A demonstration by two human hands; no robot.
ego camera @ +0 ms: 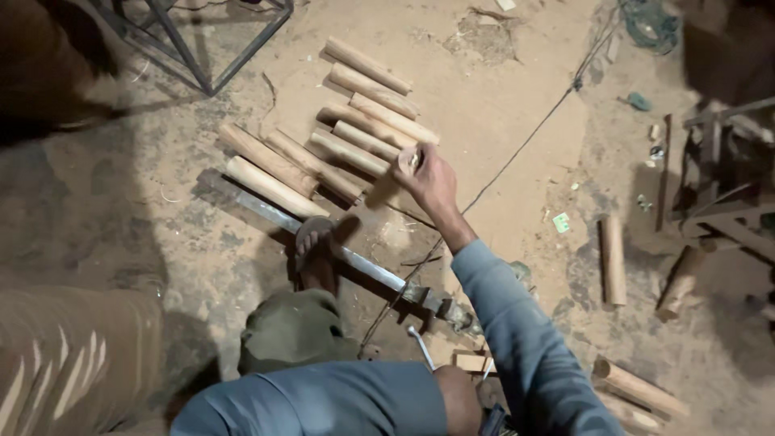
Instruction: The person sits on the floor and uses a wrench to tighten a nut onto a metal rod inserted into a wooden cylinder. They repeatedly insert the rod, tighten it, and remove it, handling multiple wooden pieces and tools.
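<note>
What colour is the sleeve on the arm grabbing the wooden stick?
Blue-grey; the sleeve shows best in the head view.

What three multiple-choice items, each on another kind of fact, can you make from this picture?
1. Where do the wooden rods lie?
A. on the sandy floor
B. on a shelf
C. in a crate

2. What colour is the sleeve of the reaching arm?
A. red
B. grey-blue
C. white

3. What does the right hand do?
A. hangs free
B. grips a rod's end
C. holds a hammer

Answers: 1 A, the rods rest side by side on the sandy floor; 2 B, the cloth looks grey-blue; 3 B, the fingers close around one rod's end.
</note>
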